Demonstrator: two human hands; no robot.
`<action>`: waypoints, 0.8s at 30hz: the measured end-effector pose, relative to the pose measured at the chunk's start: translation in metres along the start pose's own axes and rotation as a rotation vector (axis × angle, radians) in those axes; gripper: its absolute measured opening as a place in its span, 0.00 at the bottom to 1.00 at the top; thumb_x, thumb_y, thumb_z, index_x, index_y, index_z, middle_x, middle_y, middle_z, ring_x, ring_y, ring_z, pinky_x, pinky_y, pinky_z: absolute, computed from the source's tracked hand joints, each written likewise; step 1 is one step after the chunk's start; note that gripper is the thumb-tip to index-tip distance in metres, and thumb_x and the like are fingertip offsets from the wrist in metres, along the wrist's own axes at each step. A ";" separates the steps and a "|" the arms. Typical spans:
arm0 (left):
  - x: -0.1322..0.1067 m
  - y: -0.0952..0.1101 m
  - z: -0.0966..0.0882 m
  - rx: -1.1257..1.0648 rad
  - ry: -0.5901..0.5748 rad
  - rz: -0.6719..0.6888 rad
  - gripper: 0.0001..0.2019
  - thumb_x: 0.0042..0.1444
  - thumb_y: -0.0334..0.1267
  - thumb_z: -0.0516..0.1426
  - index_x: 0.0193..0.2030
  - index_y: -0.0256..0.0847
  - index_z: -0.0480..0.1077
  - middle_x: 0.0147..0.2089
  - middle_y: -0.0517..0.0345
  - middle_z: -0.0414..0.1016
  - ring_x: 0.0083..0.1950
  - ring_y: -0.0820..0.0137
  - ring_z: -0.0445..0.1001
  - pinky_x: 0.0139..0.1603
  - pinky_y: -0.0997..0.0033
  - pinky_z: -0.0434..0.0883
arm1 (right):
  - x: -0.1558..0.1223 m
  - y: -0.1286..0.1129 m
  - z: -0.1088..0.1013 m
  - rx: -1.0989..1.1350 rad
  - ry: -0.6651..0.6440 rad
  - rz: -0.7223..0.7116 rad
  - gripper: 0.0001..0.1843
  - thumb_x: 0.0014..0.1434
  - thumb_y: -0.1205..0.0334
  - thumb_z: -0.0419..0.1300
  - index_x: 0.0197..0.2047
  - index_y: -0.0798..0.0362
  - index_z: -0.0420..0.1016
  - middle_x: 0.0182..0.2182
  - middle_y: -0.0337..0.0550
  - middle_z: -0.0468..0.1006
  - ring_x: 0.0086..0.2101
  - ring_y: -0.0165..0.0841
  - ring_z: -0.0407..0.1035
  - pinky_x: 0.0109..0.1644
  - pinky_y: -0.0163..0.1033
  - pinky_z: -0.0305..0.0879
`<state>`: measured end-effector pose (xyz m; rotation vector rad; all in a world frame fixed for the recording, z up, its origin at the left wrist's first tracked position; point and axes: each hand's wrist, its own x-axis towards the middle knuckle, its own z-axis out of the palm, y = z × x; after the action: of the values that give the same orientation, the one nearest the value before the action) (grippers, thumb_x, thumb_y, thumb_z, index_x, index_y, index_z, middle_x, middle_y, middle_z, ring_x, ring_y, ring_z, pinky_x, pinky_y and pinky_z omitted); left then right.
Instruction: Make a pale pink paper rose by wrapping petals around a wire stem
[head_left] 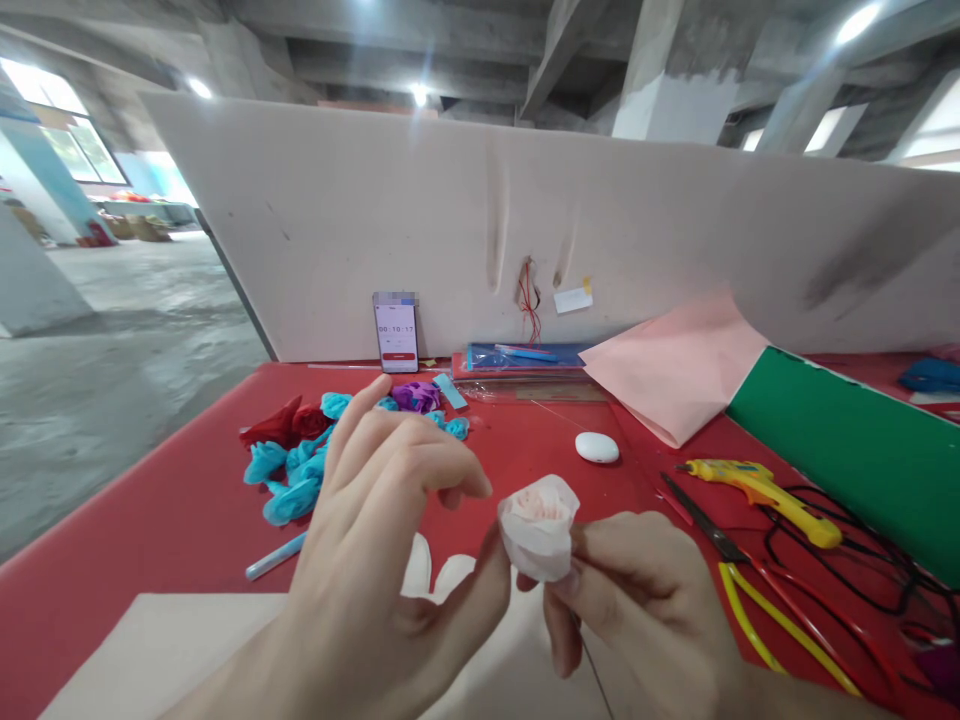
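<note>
Above the red table (pixel 187 500), a white paper-like flower (pixel 538 530) sits pinched near its base by the right hand (pixel 645 600), while the left hand (pixel 382 500) (thumb at the flower's side, fingers spread apart) could crumple or tear it by pressing too hard.

Red tabletop (pixel 187 500) across lower frame. Left of centre: blue bundles (pixel 294 495), red bundle (pixel 274 425), purple bundle (pixel 417 397); phone (pixel 397 338) upright behind. Lower left: pen (pixel 274 557), pale sheet (pixel 150 650). Just right of centre: white case (pixel 597 447). Lower right: glue gun (pixel 750 478), scissors (pixel 709 522). Right edge: green board (pixel 847 450).
</note>
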<state>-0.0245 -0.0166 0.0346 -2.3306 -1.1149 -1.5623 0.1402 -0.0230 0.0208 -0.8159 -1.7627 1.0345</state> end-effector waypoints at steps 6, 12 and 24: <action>0.002 0.002 -0.002 -0.025 -0.021 -0.006 0.07 0.52 0.28 0.53 0.33 0.44 0.60 0.26 0.63 0.63 0.31 0.67 0.66 0.57 0.47 0.61 | -0.001 -0.001 0.000 -0.037 -0.003 0.045 0.20 0.59 0.63 0.51 0.16 0.56 0.64 0.11 0.35 0.64 0.15 0.22 0.59 0.20 0.27 0.55; 0.003 0.007 -0.006 -0.062 -0.032 0.008 0.12 0.46 0.23 0.53 0.35 0.45 0.61 0.26 0.65 0.66 0.32 0.69 0.68 0.59 0.43 0.61 | -0.004 0.000 -0.001 -0.123 -0.013 0.021 0.22 0.60 0.62 0.51 0.15 0.56 0.63 0.11 0.34 0.64 0.15 0.21 0.59 0.21 0.26 0.55; -0.003 0.002 -0.002 0.210 0.024 0.231 0.09 0.47 0.26 0.58 0.30 0.44 0.65 0.24 0.65 0.68 0.32 0.71 0.64 0.67 0.50 0.51 | -0.004 0.005 0.008 -0.311 0.144 -0.236 0.19 0.55 0.70 0.50 0.14 0.55 0.57 0.10 0.32 0.59 0.13 0.20 0.54 0.18 0.30 0.48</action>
<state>-0.0254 -0.0203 0.0334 -2.2045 -0.9165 -1.3208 0.1345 -0.0264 0.0129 -0.8243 -1.8669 0.5412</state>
